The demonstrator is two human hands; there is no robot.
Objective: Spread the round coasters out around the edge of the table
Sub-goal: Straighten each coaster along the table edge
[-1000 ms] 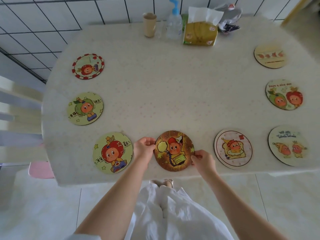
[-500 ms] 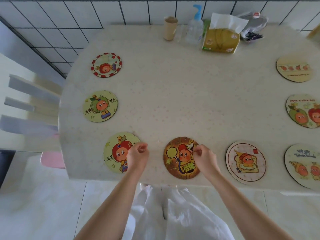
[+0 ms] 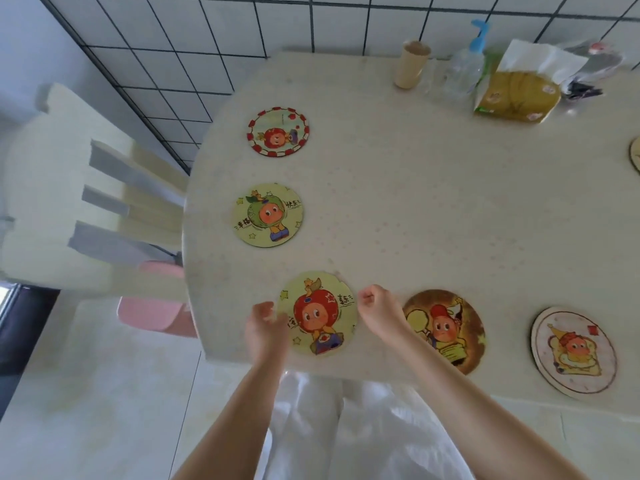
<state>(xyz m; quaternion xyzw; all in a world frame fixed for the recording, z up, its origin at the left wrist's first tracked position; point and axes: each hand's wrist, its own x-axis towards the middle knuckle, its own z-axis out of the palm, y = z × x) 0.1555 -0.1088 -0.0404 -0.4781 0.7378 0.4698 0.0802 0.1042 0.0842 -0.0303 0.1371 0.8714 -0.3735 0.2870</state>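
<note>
Several round cartoon coasters lie along the edge of the pale table (image 3: 415, 209). At the near-left corner lies a yellow coaster (image 3: 320, 315) with a red apple figure. My left hand (image 3: 266, 329) touches its left rim and my right hand (image 3: 379, 310), fingers curled, touches its right rim. To its right lie a brown coaster (image 3: 450, 332) and a white toast coaster (image 3: 573, 351). Up the left side sit a green coaster (image 3: 267, 215) and a red-bordered coaster (image 3: 278, 132). Another coaster (image 3: 636, 160) is cut off at the right.
At the table's far edge stand a paper cup (image 3: 412, 65), a pump bottle (image 3: 465, 69) and a tissue pack (image 3: 516, 95). A white chair (image 3: 86, 188) and a pink stool (image 3: 156, 311) stand close to the table's left side. Tiled wall behind.
Both hands let go of the brown coaster and moved left to the yellow apple coaster. The view swung left, so the right-side coasters dropped out of sight.
</note>
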